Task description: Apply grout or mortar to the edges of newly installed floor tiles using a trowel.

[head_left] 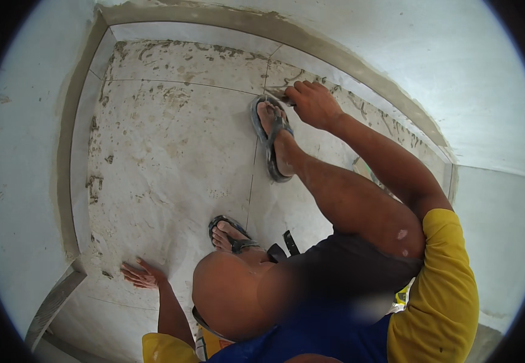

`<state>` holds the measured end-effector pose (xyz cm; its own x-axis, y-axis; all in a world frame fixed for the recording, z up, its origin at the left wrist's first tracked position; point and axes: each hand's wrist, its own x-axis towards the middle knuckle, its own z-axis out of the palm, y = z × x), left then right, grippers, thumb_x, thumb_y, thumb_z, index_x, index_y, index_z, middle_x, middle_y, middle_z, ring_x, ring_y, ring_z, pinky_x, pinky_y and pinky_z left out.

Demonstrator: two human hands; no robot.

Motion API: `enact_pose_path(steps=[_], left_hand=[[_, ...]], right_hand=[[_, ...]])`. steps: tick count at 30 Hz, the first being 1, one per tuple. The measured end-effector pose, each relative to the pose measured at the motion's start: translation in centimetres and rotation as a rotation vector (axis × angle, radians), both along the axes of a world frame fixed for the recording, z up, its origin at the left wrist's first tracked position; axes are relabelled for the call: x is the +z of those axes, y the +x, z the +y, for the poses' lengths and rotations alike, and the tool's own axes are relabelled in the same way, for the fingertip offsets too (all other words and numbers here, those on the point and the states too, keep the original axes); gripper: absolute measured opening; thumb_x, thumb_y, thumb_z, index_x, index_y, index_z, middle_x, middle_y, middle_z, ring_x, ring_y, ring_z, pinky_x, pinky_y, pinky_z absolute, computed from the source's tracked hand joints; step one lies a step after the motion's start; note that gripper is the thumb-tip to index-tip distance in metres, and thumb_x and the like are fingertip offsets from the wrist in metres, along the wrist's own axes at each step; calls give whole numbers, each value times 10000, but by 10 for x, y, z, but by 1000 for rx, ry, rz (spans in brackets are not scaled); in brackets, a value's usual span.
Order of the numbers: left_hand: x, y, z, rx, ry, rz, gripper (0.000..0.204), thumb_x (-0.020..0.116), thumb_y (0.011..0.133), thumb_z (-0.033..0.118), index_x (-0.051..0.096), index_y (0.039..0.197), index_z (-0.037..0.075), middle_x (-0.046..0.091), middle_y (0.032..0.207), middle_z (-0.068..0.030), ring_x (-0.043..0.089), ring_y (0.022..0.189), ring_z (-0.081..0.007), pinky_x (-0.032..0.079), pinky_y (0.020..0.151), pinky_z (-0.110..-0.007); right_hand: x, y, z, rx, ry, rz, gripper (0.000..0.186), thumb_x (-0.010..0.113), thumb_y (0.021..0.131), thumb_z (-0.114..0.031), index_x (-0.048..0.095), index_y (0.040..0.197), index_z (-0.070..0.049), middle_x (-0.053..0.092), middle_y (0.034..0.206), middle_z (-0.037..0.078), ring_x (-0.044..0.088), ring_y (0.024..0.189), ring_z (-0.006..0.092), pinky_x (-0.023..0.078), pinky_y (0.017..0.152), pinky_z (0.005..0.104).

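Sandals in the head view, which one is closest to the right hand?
The right sandal, higher in the picture: its toe end lies just beside the right hand. The left sandal sits lower, well away from that hand.

head camera, left of worn fisheye pair | looks steeply down from head level | faces tiled floor [172,145] and lower walls [20,139] | near to knees [229,290], farther from left hand [141,275] and right hand [314,104] | very wide, strongly bowed coverage
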<state>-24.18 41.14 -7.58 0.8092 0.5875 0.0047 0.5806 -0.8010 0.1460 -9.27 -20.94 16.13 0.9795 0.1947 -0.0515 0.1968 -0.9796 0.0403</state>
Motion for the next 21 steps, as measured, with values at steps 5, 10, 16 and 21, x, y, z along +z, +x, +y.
enact_pose_path(steps=[5,10,16,21], left_hand=[[-9,-1,15,-11,19,18,737,288,922,698,232,1517,267,192,1580,-84,188,1435,-363,172,1118,-594],[-1,9,2,-3,-34,159,752,312,920,693,197,1526,264,165,1587,-87,186,1434,-361,184,1116,-583],[43,29,16,-15,-345,380,733,472,953,525,264,1492,73,218,1516,-254,229,1394,-406,249,1115,-508],[84,32,-156,-350,-575,289,752,628,917,326,235,1497,54,-28,1562,-206,125,1429,-394,216,1133,-502]], right_hand=[[-13,-8,-13,-463,122,4,237,529,813,-82,514,1046,-37,628,952,198,617,901,405,477,793,514],[-70,-56,-44,-930,444,19,315,517,849,-141,485,1119,19,635,877,268,622,848,446,490,770,520],[-96,-55,-67,-1383,1412,-102,261,505,870,-113,519,1090,26,641,861,136,659,694,232,558,499,347],[-106,-49,-93,-1356,1701,-265,355,500,858,-55,428,1204,-30,587,1047,141,647,779,224,590,491,337]])
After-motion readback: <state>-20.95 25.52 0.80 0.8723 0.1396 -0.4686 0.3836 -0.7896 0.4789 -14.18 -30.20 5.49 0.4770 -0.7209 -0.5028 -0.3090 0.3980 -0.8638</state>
